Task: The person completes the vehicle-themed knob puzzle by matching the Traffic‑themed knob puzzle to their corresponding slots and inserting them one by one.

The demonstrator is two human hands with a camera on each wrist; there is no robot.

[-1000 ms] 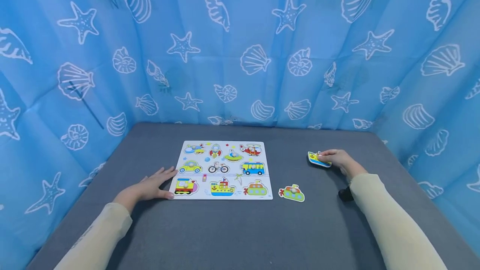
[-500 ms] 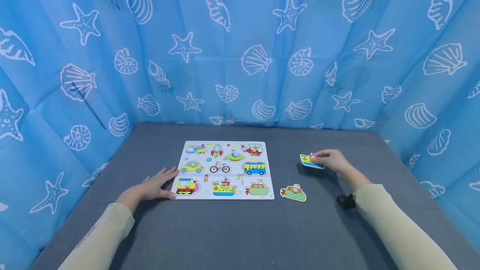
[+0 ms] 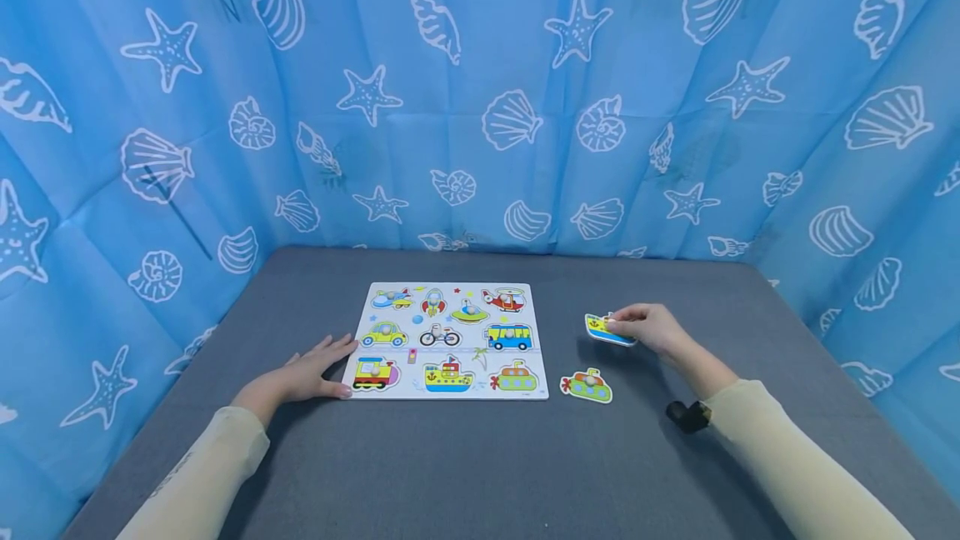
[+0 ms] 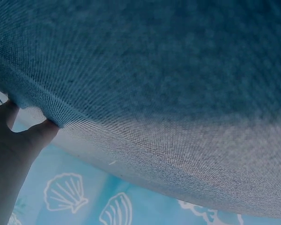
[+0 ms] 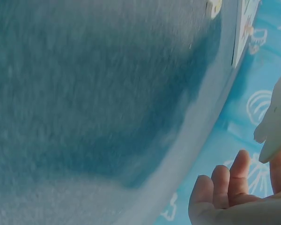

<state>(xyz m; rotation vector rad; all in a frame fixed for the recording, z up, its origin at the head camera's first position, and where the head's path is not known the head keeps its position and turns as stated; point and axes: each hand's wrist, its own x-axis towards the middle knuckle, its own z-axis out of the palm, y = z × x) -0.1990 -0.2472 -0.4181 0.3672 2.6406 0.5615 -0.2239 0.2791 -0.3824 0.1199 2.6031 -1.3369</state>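
In the head view a white puzzle board (image 3: 450, 341) with printed vehicles lies flat on the grey table. My left hand (image 3: 303, 371) rests at its left edge, fingers spread and straight, the thumb by the lower left corner. To the right of the board my right hand (image 3: 651, 327) pinches a boat puzzle piece (image 3: 600, 330), yellow above and blue below, and holds it tilted over the table. The boat piece's pale underside (image 5: 277, 117) shows in the right wrist view, with several fingers curled beneath it. A submarine puzzle piece (image 3: 588, 386), green and orange, lies loose just right of the board.
A printed boat picture (image 3: 447, 377) sits at the board's bottom middle. Small wooden knobs stand on several of the other vehicles. A black wrist camera (image 3: 688, 417) hangs under the right sleeve. A blue curtain (image 3: 480, 107) with shells and starfish closes off the table's back.
My right hand has carried the boat piece left toward the board and slightly nearer to me. The left hand and the submarine piece have stayed in place.
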